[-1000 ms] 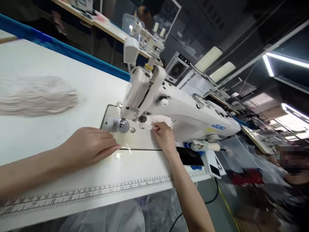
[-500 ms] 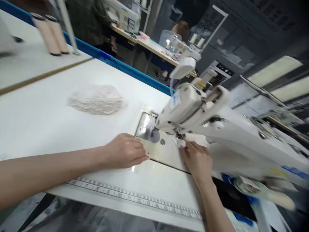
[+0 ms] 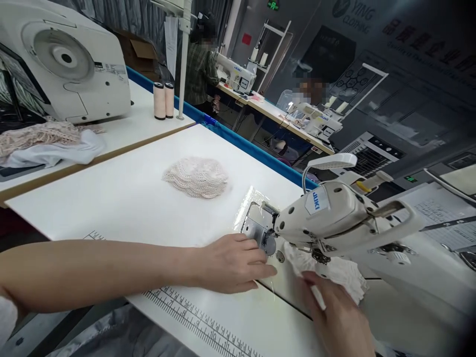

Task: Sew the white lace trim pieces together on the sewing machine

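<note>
My left hand (image 3: 238,264) rests palm down at the sewing machine's metal plate (image 3: 256,225), fingers loosely stretched, with nothing seen in it. White lace fabric (image 3: 347,275) lies bunched beneath the arm of the white sewing machine (image 3: 334,213), right of the plate. At its near edge my right hand (image 3: 336,310) is slightly blurred, with thumb and fingers closed on the lace; a white bit shows between them. A stack of pale scalloped lace pieces (image 3: 197,177) lies on the white table beyond my left hand.
A printed ruler (image 3: 197,322) runs along the table's near edge. Two thread spools (image 3: 163,100) stand by a pole (image 3: 183,64) at the far left. Another machine (image 3: 67,64) and piled fabric (image 3: 48,141) occupy the neighbouring table. People sit and stand at machines behind.
The view has swung left and sharpened, so things appear shifted right. More of the white lace shows right of the needle area. My right hand has moved nearer to me; my left stays by the plate.
</note>
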`<action>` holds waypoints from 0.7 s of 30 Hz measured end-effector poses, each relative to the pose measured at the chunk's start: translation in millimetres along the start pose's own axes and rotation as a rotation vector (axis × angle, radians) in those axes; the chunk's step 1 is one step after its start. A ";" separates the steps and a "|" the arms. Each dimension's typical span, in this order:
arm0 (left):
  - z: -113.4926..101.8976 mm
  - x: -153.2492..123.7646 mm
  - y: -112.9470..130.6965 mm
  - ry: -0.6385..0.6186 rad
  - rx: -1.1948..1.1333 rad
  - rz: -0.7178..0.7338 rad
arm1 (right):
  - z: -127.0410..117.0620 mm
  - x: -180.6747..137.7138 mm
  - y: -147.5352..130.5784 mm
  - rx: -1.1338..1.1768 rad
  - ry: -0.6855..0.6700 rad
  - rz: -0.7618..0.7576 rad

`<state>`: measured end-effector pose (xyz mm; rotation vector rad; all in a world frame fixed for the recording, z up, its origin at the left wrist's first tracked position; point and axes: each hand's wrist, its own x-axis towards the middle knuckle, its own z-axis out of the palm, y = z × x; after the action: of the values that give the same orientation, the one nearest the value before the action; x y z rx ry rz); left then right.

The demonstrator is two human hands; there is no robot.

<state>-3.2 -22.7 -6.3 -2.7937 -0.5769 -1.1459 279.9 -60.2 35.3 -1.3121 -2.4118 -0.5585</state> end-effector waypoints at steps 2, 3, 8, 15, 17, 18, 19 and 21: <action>-1.4 1.9 -2.6 -0.039 -0.010 0.014 | -6.9 2.0 -27.2 0.270 -0.144 -0.023; -1.9 2.0 -4.7 -0.063 -0.019 0.024 | -10.1 1.8 -42.7 0.395 -0.213 -0.028; -6.2 -4.4 -17.5 -0.107 -0.088 -0.005 | -27.0 -4.7 -109.9 0.863 -0.465 0.072; -9.4 -1.7 -12.3 -0.176 -0.146 -0.334 | -30.5 -8.5 -97.7 0.827 -0.328 0.348; -7.5 1.7 -1.7 -0.249 -0.180 -0.356 | -28.7 -5.4 -84.2 0.605 -0.336 0.427; -6.2 3.2 3.3 -0.278 -0.212 -0.349 | -27.8 -2.2 -78.2 0.552 -0.384 0.457; -5.0 4.6 7.2 -0.300 -0.250 -0.346 | -26.8 2.0 -72.7 0.540 -0.439 0.480; -3.6 6.7 11.1 -0.323 -0.340 -0.382 | -24.4 12.2 -63.6 0.611 -0.519 0.515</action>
<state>2.9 -31.6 1.8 -3.2946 -1.0762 -0.9140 222.1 -95.0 50.9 -1.8078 -2.1577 0.6777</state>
